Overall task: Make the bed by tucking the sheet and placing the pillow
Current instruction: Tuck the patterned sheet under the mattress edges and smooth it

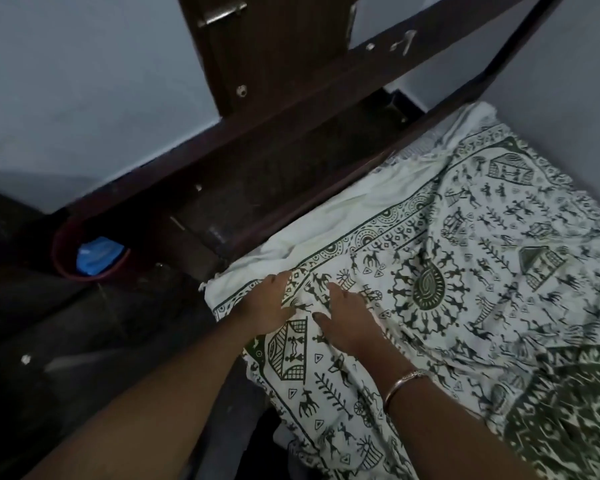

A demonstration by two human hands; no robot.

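A white sheet [465,271] printed with dark green figures covers the bed, wrinkled near the corner. My left hand [267,306] lies flat on the sheet at the bed's near-left corner, fingers straight. My right hand [347,317] presses the sheet just beside it, fingers spread; a metal bangle sits on that wrist. Between the two hands the cloth is bunched into a small fold. The sheet's edge hangs loose over the bed's left side. No pillow is in view.
A dark wooden bed frame [291,161] with an upright post [274,46] runs along the bed's far-left side. On the dark floor to the left stands a red bucket [90,258] with something blue inside. Pale walls lie behind.
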